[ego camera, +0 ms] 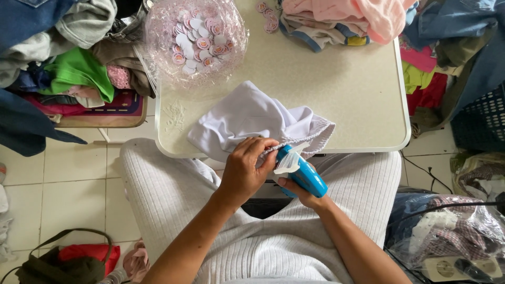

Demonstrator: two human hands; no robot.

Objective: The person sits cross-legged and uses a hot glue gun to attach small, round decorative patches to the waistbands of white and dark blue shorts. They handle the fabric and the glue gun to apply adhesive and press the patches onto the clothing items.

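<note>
Left fingers (258,150) pinching white garment (247,118) hem, right fingers (286,183) around blue tagging gun (302,173), at table (368,142) edge.

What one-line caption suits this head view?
Left hand pinches white garment edge; right hand presses blue tagging gun against it.

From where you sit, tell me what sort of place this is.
Probably a small garment tagging or sorting workspace: a blue tagging gun at a white garment, a bag of round tags, and piled clothes.

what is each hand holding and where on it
The left hand pinches the white garment at its ribbed edge. The right hand grips the blue tagging gun from below, around its body.
</note>
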